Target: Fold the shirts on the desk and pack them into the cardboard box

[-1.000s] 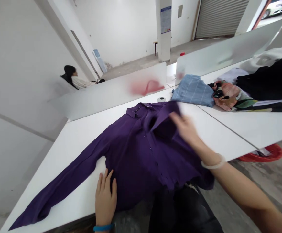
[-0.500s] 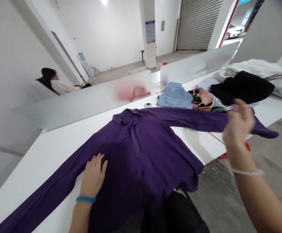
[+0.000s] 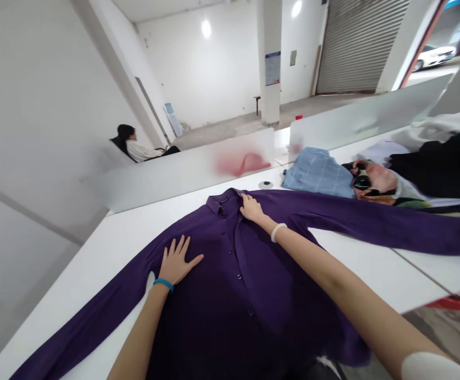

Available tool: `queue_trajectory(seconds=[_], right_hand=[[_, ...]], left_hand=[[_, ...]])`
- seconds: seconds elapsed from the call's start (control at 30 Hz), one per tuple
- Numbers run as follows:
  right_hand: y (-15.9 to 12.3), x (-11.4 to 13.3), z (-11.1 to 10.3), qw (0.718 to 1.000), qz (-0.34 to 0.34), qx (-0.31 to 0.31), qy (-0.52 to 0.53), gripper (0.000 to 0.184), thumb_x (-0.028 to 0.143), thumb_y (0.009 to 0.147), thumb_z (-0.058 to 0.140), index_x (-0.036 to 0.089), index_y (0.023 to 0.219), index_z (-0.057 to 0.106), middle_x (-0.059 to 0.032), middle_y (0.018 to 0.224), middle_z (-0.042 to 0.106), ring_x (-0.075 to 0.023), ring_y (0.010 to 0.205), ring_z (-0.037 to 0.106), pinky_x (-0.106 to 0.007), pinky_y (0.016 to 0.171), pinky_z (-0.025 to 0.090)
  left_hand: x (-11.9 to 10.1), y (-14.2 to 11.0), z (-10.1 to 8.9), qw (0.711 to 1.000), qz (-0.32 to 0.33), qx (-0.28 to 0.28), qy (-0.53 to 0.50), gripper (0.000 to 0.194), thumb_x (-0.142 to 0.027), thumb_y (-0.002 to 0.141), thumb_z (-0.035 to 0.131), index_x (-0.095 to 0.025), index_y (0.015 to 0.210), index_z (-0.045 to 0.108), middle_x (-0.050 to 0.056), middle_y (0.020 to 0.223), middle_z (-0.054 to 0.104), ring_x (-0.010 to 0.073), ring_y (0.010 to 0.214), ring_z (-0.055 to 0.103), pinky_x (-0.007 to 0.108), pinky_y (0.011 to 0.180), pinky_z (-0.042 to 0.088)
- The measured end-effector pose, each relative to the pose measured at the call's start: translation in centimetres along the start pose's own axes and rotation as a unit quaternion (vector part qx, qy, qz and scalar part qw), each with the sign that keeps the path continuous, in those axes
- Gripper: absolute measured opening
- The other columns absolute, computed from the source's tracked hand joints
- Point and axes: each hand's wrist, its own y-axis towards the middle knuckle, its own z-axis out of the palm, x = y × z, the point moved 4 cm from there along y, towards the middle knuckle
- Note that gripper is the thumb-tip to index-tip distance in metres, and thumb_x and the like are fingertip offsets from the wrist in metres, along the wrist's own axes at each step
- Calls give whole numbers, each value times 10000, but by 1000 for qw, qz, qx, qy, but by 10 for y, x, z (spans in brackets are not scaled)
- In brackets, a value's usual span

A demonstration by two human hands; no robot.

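A purple button-up shirt [image 3: 230, 274] lies face up across the white table [image 3: 352, 269], its arms stretched out to either side and its collar [image 3: 218, 203] toward the far edge. The left hand [image 3: 176, 261] sits flat on the shirt with the fingers spread, its grip released. The right hand [image 3: 251, 207] rests open just beside the collar, clenching nothing that I can see. The cloth looks light, soft and limp, so it will likely slump and slide rather than hold a shape; the collar looks like the firmest place to take hold. Beyond the sleeve on the right [image 3: 392, 227] lie a blue checked cloth [image 3: 317, 173] and a heap of black clothing [image 3: 439, 163].
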Motion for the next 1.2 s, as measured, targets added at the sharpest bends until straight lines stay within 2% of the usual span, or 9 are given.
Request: queue_trajectory(seconds=[0.07,0.2,0.43,0.57,0.73,0.83,0.93,1.07,1.2], right_hand=[[20,4,3,999,40,15,2,501,138,887,454,94,1381,384,-235,1340,449,-326,1217,470,-504,966,415],[46,-5,2,995,72,63,34,316,304,911,554,157,1190,550,-100,1195,566,-221,1042,576,-439,886,488],[69,-9,-11,984,49,-8,173,337,296,931,504,149,1234,508,-84,1127,608,-173,921,619,-353,826,504],[73,10,-4,972,24,-25,234,385,207,923,397,175,1304,442,-19,881,681,-116,611,630,-238,700,488],[65,23,22,967,-10,-22,255,289,171,871,460,194,1139,565,-19,765,672,-161,662,638,-256,729,451],[62,23,31,963,-41,-13,266,165,210,876,486,205,972,619,-37,792,674,-195,761,640,-280,762,434],[64,16,30,954,-61,0,294,235,201,914,382,207,881,614,-7,684,650,-170,689,625,-269,729,441],[71,4,25,938,-82,16,336,209,113,854,408,196,946,575,32,680,642,-112,596,593,-230,671,455],[73,2,26,921,-124,53,365,182,94,836,445,192,951,547,52,690,626,-81,572,580,-202,626,458]], left_hand=[[3,4,-1,1000,0,1,3,846,-689,821,354,-147,1463,258,115,1538,210,358,1414,126,559,1116,126],[4,9,-2,1000,-4,-4,10,828,-681,831,352,-152,1462,260,109,1534,223,349,1413,135,553,1121,139],[12,7,9,1000,1,-16,-10,755,-639,860,349,-181,1455,282,77,1531,243,327,1417,131,558,1125,157],[18,14,6,999,9,-46,-9,600,-506,911,336,-152,1389,415,97,1478,369,348,1397,205,587,1103,192],[-22,64,-27,994,66,-89,-12,444,-330,939,293,-131,1217,576,128,1175,644,297,1162,538,466,1009,376],[-63,112,-43,995,86,-29,-36,465,-289,939,319,-225,1394,389,95,1153,651,258,1014,620,376,840,468],[-91,156,-46,995,83,28,-42,439,-279,859,519,-301,1297,501,66,1070,685,279,950,639,364,789,457],[-97,193,-40,995,43,3,-93,160,-281,797,604,-260,943,666,47,782,698,274,828,649,346,744,442],[-93,201,-23,979,-7,-42,-201,91,-286,800,587,-256,868,639,-12,619,654,200,647,636,286,660,439]])
